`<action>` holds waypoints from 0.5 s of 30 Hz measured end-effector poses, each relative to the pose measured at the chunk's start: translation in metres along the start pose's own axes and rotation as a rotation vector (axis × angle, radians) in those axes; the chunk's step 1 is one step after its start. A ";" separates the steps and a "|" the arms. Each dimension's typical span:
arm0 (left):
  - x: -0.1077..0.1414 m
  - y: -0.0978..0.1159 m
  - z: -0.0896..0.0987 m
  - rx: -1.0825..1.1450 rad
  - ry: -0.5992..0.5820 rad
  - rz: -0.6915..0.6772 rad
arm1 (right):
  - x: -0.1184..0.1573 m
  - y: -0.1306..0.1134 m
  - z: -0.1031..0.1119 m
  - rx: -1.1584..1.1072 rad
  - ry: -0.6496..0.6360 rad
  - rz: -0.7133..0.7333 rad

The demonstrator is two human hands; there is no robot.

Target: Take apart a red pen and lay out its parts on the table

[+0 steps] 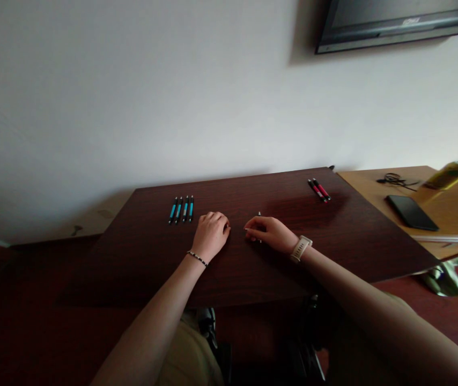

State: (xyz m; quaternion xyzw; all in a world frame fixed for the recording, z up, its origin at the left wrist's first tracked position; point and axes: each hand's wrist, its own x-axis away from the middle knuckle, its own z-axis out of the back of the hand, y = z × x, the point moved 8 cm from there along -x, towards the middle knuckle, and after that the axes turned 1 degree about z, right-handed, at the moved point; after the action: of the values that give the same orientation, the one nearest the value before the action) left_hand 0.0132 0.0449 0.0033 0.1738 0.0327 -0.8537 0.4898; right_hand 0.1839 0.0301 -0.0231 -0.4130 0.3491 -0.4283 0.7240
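Blue pens [179, 209] lie near the curled hands [210, 234] [274, 232], the right partly hiding another pen [259, 214]; grip cannot be told

The person's left forearm [160, 311] and right forearm [368, 292] reach forward and inward. The left hand [212, 231] has its back upward and its fingers curled. The right hand [274, 234] points toward the left one, with bent fingers. Both hands are apart.

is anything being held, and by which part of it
Cannot be told: the right hand covers the middle of a pen, whose ends show past it, but any grip is hidden. Nothing shows in the left hand.
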 end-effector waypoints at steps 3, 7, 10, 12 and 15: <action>0.000 0.000 0.000 -0.003 0.002 -0.001 | 0.000 0.000 0.000 0.001 -0.001 -0.004; 0.000 -0.001 -0.001 -0.001 0.007 -0.007 | 0.000 0.001 0.000 -0.005 0.002 0.001; 0.001 0.000 0.003 0.026 0.031 -0.011 | 0.000 0.000 -0.001 0.000 0.004 0.004; 0.000 0.005 0.008 0.062 0.062 -0.035 | -0.001 -0.001 -0.001 0.002 0.007 0.007; 0.000 0.018 0.018 0.140 0.104 -0.112 | -0.001 -0.003 -0.001 -0.003 0.004 0.014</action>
State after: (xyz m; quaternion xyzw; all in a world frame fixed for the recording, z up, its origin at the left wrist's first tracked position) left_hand 0.0240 0.0315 0.0219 0.2494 0.0079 -0.8699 0.4254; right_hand 0.1814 0.0299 -0.0202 -0.4107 0.3541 -0.4237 0.7255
